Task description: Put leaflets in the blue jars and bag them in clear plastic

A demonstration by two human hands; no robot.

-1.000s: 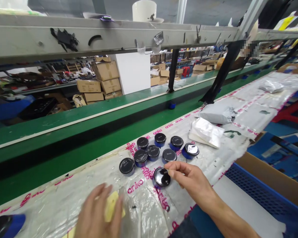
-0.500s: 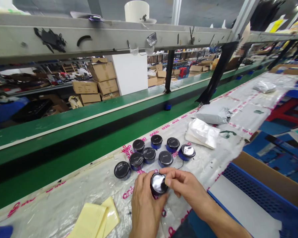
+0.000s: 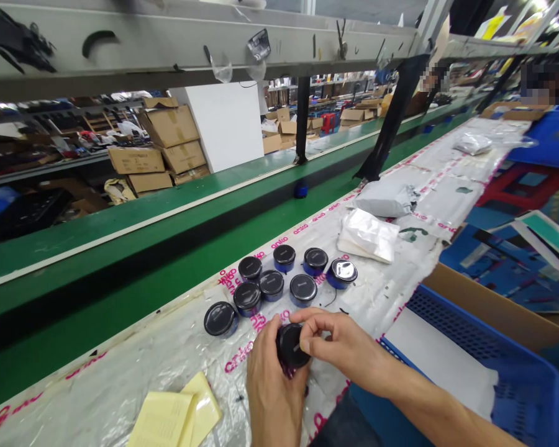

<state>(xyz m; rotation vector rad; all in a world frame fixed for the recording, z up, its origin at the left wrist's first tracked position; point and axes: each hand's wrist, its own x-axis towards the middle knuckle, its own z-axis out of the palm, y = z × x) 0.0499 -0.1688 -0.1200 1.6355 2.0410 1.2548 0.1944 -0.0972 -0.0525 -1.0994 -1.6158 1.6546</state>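
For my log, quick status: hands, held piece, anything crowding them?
Left hand around black-topped round piece. Right hand, fingers at its top. Eight similar pieces just beyond; yellow sheets lie left.

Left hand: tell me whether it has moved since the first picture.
Yes, rightward: against the group of round containers, the left hand was off to the left and now cups the nearest container.

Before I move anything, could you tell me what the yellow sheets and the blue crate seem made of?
The yellow sheets look like matte paper, judging by their crisp folds and straight edges. The blue crate is probably moulded plastic, with a slight sheen and a perforated wall.
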